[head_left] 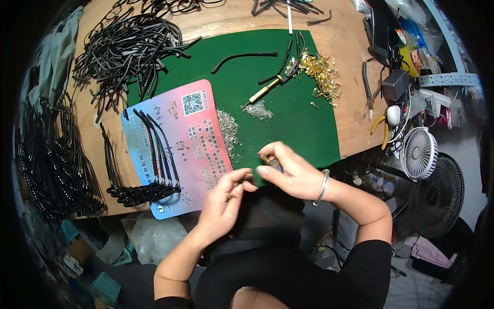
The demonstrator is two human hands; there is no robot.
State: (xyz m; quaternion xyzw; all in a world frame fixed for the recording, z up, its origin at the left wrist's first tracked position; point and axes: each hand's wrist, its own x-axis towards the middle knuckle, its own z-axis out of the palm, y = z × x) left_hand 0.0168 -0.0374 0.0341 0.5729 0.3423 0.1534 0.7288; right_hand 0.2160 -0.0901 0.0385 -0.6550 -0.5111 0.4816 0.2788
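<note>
At the front edge of the green mat (293, 129), my two hands are close together but apart. My left hand (222, 206) is closed, thumb and fingers pinching a small brownish metallic piece (248, 178) whose kind I cannot make out. Closed too, my right hand (294, 175) grips a short brass-and-dark piece (269, 160), mostly hidden by the fingers. Beyond them lie two heaps of tiny silver screws, a larger heap (227, 130) and a smaller heap (259, 110). A brass-handled screwdriver (265, 91) rests by the smaller heap, near black eyeglass temples (244, 56).
Gold metal fittings (321, 74) cover the mat's far right corner. A pink-and-blue printed sheet (193, 154) bears a row of black temples (159, 149). Many more temples (128, 51) are piled far left. Pliers (368, 90) and a white fan (419, 153) stand at the right.
</note>
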